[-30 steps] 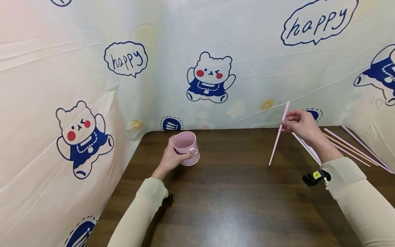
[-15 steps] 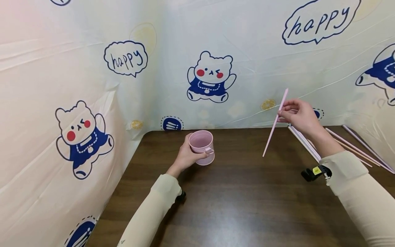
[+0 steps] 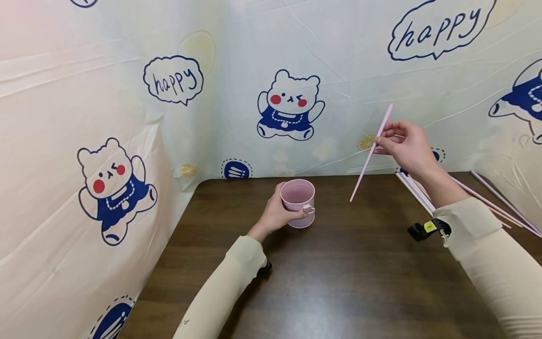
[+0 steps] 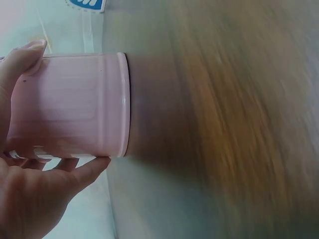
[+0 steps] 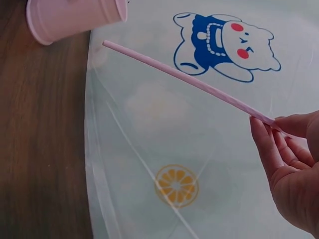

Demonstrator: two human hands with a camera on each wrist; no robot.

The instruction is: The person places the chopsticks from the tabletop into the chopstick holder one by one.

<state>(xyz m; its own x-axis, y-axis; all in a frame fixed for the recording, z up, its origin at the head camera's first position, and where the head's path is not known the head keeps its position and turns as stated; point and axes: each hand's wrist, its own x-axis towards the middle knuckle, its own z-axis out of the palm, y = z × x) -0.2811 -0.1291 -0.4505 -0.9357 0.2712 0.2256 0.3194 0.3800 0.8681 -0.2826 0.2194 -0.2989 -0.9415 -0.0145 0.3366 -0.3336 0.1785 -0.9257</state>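
Observation:
A pink cup-shaped pail (image 3: 298, 190) with a small side handle stands upright near the middle of the far table half. My left hand (image 3: 276, 210) grips it from the left, thumb across the front. Whether its base touches the table I cannot tell; the left wrist view shows the pail's side (image 4: 70, 104) between thumb and fingers. A thin pink stick (image 3: 365, 168), straw-like, is pinched by my right hand (image 3: 404, 143) near its upper half. It slants in the air, its low end right of the pail. In the right wrist view the stick (image 5: 189, 79) points towards the pail (image 5: 75, 17).
Several thin sticks lie at the table's right: white ones (image 3: 417, 192) partly behind my right forearm, plus a purple one (image 3: 504, 200) and others. A printed cloth (image 3: 347, 56) hangs behind and left of the brown table (image 3: 338, 273).
My left hand has moved right with the pail. My right hand has risen and shifted left with the pink stick, so the stick's low end and the pail are closer together.

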